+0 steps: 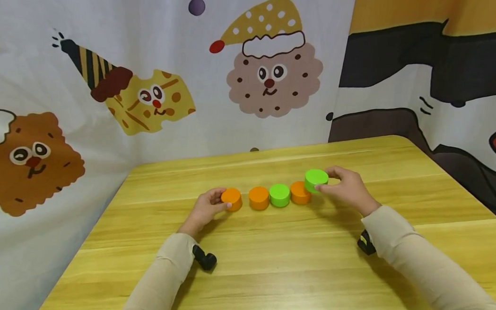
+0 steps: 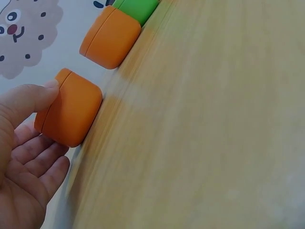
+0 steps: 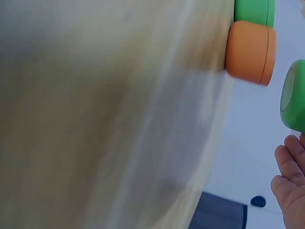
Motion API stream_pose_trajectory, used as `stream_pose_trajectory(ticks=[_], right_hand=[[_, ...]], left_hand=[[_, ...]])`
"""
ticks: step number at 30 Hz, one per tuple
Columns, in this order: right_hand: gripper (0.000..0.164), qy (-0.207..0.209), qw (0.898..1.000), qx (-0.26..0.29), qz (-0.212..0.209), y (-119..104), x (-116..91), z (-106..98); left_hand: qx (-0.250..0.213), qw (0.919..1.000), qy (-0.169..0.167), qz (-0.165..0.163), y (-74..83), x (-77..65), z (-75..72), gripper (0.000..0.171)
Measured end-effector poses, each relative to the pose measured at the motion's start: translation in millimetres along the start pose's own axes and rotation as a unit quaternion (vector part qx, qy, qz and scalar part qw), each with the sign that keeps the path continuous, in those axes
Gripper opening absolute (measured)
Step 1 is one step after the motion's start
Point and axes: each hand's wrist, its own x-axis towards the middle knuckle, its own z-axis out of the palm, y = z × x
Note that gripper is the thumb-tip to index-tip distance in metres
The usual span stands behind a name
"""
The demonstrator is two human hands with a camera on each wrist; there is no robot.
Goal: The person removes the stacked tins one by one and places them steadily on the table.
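Observation:
Thumb and fingers of my left hand (image 1: 206, 208) pinch the leftmost round orange lidded box (image 1: 231, 199), which stands on the table. In the left wrist view, the thumb lies by the lid seam of this orange box (image 2: 74, 109). My right hand (image 1: 348, 187) grips a green round box (image 1: 316, 179) at its side, and the right wrist view shows this green box (image 3: 294, 98) raised off the tabletop, its underside partly visible. Between the hands stand an orange box (image 1: 258, 198), a green box (image 1: 279, 195) and another orange box (image 1: 300, 193), side by side in a row.
The boxes stand toward the back of a wooden table (image 1: 292, 271). Behind its far edge hangs a white curtain (image 1: 161, 31) printed with cartoon biscuits. A black wrist strap piece (image 1: 204, 258) sticks out beside the left sleeve, another (image 1: 366, 243) below the right cuff.

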Motion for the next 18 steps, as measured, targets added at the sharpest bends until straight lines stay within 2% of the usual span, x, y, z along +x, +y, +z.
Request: stream_pose_trajectory(ticks=[6,13,18], right_hand=[[0.057,-0.006,1.000,-0.018,0.020,12.7,-4.4,-10.5],[0.059,-0.016,0.999,-0.026,0.029,21.8,-3.4,-15.9],[0.058,-0.035,0.998,-0.032,0.035,27.5,-3.3,-16.6]], left_hand=[[-0.004,1.0000,-0.001,-0.003,-0.3,0.5,-0.1,0.050],[-0.004,0.9998,0.017,0.012,-28.9,17.6,0.6,0.050],[-0.006,0.9998,0.017,0.009,-30.3,17.9,1.2,0.050]])
